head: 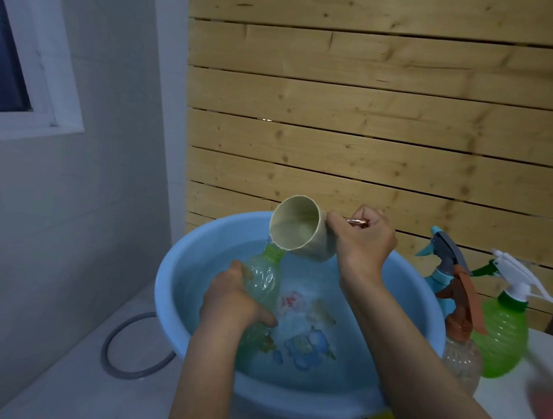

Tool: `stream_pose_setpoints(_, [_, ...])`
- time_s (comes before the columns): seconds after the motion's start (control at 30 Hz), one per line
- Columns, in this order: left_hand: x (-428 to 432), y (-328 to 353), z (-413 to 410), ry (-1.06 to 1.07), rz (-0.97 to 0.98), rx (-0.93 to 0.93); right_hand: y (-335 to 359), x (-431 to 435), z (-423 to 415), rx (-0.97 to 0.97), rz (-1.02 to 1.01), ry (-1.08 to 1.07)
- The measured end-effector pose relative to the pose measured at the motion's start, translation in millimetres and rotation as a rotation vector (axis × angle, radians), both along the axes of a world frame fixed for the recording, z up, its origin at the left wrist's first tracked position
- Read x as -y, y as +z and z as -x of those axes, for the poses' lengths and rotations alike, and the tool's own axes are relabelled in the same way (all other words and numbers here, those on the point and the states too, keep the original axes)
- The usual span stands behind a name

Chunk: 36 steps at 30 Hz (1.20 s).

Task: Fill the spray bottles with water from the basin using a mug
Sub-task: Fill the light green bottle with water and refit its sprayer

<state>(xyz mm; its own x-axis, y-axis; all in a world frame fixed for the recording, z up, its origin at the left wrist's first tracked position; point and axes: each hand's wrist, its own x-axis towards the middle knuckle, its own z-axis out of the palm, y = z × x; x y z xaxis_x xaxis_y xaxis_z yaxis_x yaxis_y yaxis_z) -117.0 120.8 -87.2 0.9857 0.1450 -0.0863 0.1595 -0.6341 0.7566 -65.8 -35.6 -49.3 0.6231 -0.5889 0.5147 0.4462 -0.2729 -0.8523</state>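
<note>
Right grip (362, 248) on mug (300, 228), sprayers (501, 332) beside

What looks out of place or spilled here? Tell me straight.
Nothing stands out. The right hand tips the mug at the open neck of the green bottle, which the left hand holds tilted over the basin, so any overflow should fall back into it. The spray bottles beside the basin stand upright.

Dim, bluish, even light; wide-angle bending at the edges, blur lower right.
</note>
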Motion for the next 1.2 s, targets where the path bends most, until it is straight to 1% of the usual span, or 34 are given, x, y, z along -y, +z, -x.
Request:
stream_pose_setpoints(0.2, [-0.3, -0.5, -0.3, 0.006, -0.02, 0.004, 1.2, -1.2, 0.9, 0.049, 0.112, -0.053])
stream_pose_setpoints(0.5, [-0.4, -1.6, 0.1, 0.012, 0.003, 0.008, 1.1, -1.3, 1.1, 0.093, 0.115, -0.057])
stream_pose_setpoints(1.2, [-0.5, -1.6, 0.2, 0.009, -0.001, 0.008, 0.9, -3.5, 2.1, 0.156, 0.235, -0.11])
